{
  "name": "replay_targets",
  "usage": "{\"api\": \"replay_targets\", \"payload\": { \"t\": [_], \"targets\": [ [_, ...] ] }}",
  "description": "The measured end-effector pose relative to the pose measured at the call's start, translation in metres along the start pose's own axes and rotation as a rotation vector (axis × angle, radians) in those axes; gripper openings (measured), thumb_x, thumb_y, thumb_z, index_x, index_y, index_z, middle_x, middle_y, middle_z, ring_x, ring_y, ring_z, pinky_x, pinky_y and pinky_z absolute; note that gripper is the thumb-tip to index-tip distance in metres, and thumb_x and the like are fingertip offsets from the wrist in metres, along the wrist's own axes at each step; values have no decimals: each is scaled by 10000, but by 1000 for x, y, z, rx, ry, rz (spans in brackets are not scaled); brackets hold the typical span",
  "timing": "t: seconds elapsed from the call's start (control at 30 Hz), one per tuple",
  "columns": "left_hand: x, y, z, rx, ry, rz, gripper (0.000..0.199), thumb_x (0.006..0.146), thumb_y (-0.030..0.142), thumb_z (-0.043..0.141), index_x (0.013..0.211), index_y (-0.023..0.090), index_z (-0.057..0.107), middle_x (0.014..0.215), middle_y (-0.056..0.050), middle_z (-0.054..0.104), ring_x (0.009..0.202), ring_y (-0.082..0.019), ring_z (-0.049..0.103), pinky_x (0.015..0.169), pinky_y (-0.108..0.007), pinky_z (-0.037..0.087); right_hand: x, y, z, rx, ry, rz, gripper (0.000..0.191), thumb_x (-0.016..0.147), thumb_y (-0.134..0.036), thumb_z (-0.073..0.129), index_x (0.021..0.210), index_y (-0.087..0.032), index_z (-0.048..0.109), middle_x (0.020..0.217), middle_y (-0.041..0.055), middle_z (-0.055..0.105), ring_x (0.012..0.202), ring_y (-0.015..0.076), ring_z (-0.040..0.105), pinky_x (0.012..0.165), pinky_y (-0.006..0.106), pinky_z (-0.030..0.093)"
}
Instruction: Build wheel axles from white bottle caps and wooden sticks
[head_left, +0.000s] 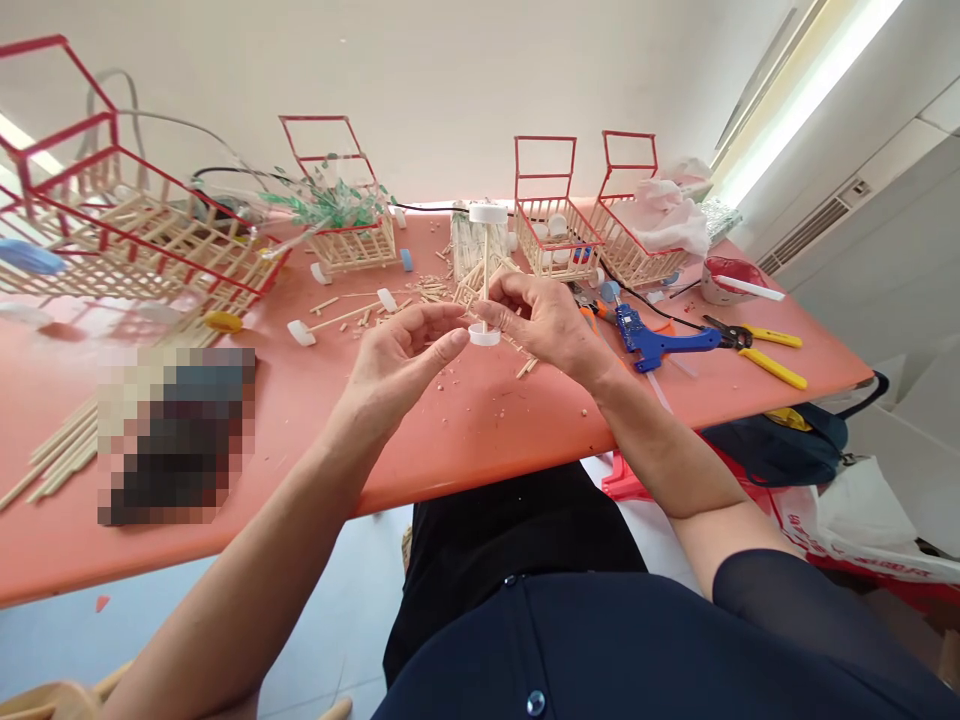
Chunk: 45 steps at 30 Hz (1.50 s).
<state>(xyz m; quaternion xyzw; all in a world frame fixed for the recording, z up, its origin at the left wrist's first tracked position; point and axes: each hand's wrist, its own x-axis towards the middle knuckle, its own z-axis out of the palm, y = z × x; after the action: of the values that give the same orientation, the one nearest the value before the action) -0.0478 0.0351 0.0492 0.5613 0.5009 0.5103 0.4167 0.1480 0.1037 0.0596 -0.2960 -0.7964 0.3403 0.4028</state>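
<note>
1. The wooden stick point(486, 262) is standing upright between upper cap point(488, 214) and lower cap point(484, 336), right hand point(551, 325) clamping it.
2. Left hand point(397, 355) is curving alongside, fingers apart; contact's unclear.
3. Steadying seems underway, calling for even pressure.
4. Right of the grip, a glue gun point(660, 343) is lying on the desk point(450, 440).

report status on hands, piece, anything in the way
Right hand holding thin wooden stick with white round caps, upright. Left hand open beside it. Loose pale wooden pieces behind, not blocking.
</note>
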Motion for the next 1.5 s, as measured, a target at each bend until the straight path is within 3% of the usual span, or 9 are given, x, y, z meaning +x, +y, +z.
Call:
{"api": "replay_targets", "payload": {
  "t": [0.13, 0.27, 0.5, 0.63, 0.77, 0.9, 1.3, 1.5],
  "targets": [
    [8, 5, 2, -29, -106, -65, 566, 681, 614, 979, 1041, 214, 805, 1042, -111, 836, 1017, -304, 792, 723, -330, 635, -1, -1, 0, -33, -25, -1, 572, 974, -736, 645, 825, -186, 591, 747, -28, 541, 699, 107, 446, 686, 281, 371],
    [13, 5, 7, -20, -99, -79, 494, 681, 585, 985, 936, 206, 797, 900, -96, 816, 1021, -326, 799, 661, -317, 630, -1, 1, 0, -90, -16, 33, 502, 1015, -655, 647, 830, -197, 559, 745, -35, 511, 710, 111, 427, 690, 283, 363],
    [16, 6, 7, -102, -140, -154, 513, 649, 634, 988, 836, 213, 762, 873, -109, 808, 965, -336, 814, 598, -316, 628, -1, 0, 4, -135, 3, 44, 445, 1076, -556, 589, 813, -215, 478, 722, -43, 452, 688, 109, 396, 674, 290, 334],
    [18, 7, 5, -123, -181, -188, 544, 614, 654, 1005, 810, 220, 742, 836, -103, 809, 940, -330, 817, 650, -354, 661, -2, -3, 4, -124, -13, 49, 445, 1072, -545, 600, 798, -217, 474, 712, -40, 449, 685, 114, 405, 663, 290, 329],
    [16, 1, 6, -208, -202, -172, 575, 568, 665, 1022, 819, 228, 745, 840, -75, 807, 899, -294, 817, 847, -439, 693, -3, -3, 4, -102, -33, 64, 413, 1073, -497, 615, 799, -220, 480, 715, -33, 462, 701, 124, 427, 649, 284, 341],
    [12, -9, 6, -310, -217, -164, 543, 607, 594, 1033, 895, 219, 766, 922, -57, 816, 887, -231, 818, 991, -413, 656, -5, -5, 4, -92, -42, 77, 399, 1078, -481, 618, 808, -220, 482, 716, -35, 458, 689, 121, 422, 637, 278, 353],
    [8, -20, 1, -407, -257, -168, 422, 748, 445, 1008, 1016, 195, 799, 987, -77, 852, 936, -213, 831, 917, -293, 648, -8, -11, 10, -28, -16, 91, 417, 1081, -490, 623, 798, -224, 471, 698, -33, 508, 662, 114, 463, 598, 243, 396],
    [8, -15, 4, -419, -259, -157, 426, 695, 449, 1036, 965, 214, 806, 940, -52, 845, 871, -190, 814, 901, -298, 652, -9, -11, 11, -9, -12, 90, 410, 1079, -494, 622, 806, -227, 475, 705, -29, 535, 666, 120, 494, 606, 245, 434]
  ]
}}
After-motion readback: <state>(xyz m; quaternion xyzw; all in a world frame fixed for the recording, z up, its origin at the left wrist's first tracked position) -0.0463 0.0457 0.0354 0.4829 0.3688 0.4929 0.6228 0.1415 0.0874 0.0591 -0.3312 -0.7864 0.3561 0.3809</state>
